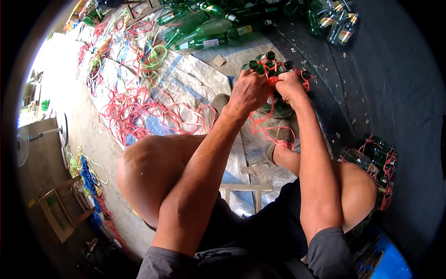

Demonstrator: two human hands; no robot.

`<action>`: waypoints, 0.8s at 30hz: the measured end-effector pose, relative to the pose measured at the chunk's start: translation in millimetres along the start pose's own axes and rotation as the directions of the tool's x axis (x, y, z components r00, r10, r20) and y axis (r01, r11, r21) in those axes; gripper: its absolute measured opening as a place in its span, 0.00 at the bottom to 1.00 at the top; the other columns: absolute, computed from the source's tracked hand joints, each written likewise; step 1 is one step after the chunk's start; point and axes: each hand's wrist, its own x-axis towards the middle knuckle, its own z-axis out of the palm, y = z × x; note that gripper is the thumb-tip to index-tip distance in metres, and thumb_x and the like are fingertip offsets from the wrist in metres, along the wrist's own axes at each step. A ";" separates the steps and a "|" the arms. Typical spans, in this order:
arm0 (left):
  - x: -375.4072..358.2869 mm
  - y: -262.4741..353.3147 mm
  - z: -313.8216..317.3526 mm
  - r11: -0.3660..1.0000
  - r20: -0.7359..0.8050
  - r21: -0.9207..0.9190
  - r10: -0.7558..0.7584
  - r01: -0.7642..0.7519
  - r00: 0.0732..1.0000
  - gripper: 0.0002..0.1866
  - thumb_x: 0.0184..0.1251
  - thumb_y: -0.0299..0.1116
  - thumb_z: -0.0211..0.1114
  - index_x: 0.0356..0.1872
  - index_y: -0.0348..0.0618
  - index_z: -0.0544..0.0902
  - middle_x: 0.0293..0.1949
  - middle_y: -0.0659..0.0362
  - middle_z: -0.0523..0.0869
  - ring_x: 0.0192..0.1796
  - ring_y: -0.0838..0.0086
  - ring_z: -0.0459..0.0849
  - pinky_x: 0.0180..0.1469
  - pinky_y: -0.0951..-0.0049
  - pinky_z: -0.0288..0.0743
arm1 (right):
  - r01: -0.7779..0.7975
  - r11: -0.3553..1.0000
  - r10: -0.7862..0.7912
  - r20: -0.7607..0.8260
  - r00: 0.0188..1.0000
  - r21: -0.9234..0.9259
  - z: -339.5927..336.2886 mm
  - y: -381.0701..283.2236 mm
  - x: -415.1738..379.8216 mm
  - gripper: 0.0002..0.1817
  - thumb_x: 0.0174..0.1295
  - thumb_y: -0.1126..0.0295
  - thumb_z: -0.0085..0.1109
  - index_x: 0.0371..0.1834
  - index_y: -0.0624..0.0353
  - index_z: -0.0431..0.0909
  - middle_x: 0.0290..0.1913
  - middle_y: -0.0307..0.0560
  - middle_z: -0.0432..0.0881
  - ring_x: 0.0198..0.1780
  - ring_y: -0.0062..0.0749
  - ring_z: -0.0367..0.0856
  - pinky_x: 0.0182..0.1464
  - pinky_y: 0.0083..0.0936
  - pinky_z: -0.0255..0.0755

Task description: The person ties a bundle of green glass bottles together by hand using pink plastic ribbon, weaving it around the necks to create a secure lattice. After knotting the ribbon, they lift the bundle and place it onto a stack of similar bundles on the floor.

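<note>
A bundle of several green glass bottles stands upright on the floor in front of me, with red plastic twine looped among the necks. My left hand is closed at the near left side of the bundle, on the twine beside the bottle necks. Close by on the right, my right hand pinches the same red twine. Between the two hands the twine is bunched up in a knot-like lump. Loose ends hang down toward my foot. Most fingertips are hidden behind the hands.
Many green bottles lie at the back, with clear labelled bottles at the back right. Tangled red twine covers the white sheet to the left. A tied bottle bundle sits by my right knee; a fan stands far left.
</note>
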 end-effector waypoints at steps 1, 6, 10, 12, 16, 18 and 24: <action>0.8 -0.9 -0.5 1.000 0.029 0.015 -0.022 0.021 0.999 0.04 0.67 0.32 0.70 0.34 0.45 0.89 0.31 0.51 0.89 0.39 0.52 0.86 0.56 0.56 0.76 | -0.035 0.996 0.031 0.056 0.998 0.081 -2.5 -2.3 -1.8 0.06 0.54 0.77 0.55 0.20 0.62 0.73 0.18 0.47 0.74 0.20 0.35 0.73 0.22 0.44 0.63; 3.2 -6.6 2.8 0.998 0.097 0.027 -0.061 0.059 0.993 0.04 0.67 0.32 0.69 0.35 0.45 0.90 0.31 0.49 0.90 0.40 0.50 0.88 0.58 0.55 0.78 | -0.222 0.945 0.170 0.216 0.961 0.242 -15.7 -26.0 -19.3 0.10 0.67 0.76 0.58 0.27 0.51 0.74 0.18 0.28 0.64 0.14 0.15 0.57 0.17 0.24 0.45; 7.1 -8.0 3.8 0.990 0.152 0.057 -0.140 0.133 0.978 0.06 0.63 0.33 0.68 0.31 0.46 0.91 0.33 0.48 0.93 0.40 0.52 0.88 0.60 0.60 0.75 | -0.259 0.940 0.195 0.273 0.942 0.221 -11.8 -25.7 -17.9 0.07 0.67 0.77 0.55 0.31 0.51 0.74 0.19 0.28 0.65 0.14 0.15 0.57 0.17 0.24 0.45; 9.1 -7.1 3.8 0.985 0.167 0.045 -0.171 0.166 0.971 0.06 0.63 0.33 0.68 0.33 0.47 0.93 0.34 0.50 0.93 0.41 0.52 0.89 0.61 0.60 0.75 | -0.260 0.928 0.187 0.272 0.944 0.267 -11.0 -25.1 -18.5 0.07 0.67 0.77 0.54 0.32 0.51 0.74 0.19 0.28 0.65 0.15 0.15 0.58 0.17 0.23 0.46; 14.6 -10.1 4.1 0.959 0.305 0.136 -0.281 0.250 0.910 0.10 0.66 0.40 0.69 0.42 0.54 0.95 0.43 0.52 0.95 0.56 0.48 0.87 0.60 0.53 0.79 | -0.257 0.922 0.175 0.282 0.943 0.290 -11.6 -19.5 -17.9 0.05 0.67 0.77 0.54 0.37 0.52 0.76 0.22 0.28 0.67 0.16 0.14 0.60 0.17 0.22 0.47; 17.6 -13.0 6.7 0.942 0.352 0.185 -0.331 0.281 0.876 0.13 0.69 0.47 0.69 0.47 0.58 0.94 0.48 0.53 0.95 0.64 0.44 0.84 0.59 0.44 0.80 | -0.249 0.926 0.166 0.283 0.944 0.285 -10.2 -20.2 -18.6 0.05 0.66 0.78 0.54 0.39 0.55 0.77 0.23 0.31 0.70 0.16 0.15 0.61 0.17 0.22 0.48; 22.9 1.3 -1.3 0.939 0.330 0.239 -0.319 0.248 0.889 0.11 0.69 0.38 0.67 0.45 0.52 0.95 0.43 0.50 0.95 0.52 0.50 0.90 0.64 0.55 0.78 | -0.187 0.923 0.146 0.146 0.979 0.337 -6.2 -30.2 -38.4 0.05 0.64 0.77 0.55 0.40 0.60 0.79 0.24 0.38 0.76 0.18 0.22 0.70 0.18 0.26 0.55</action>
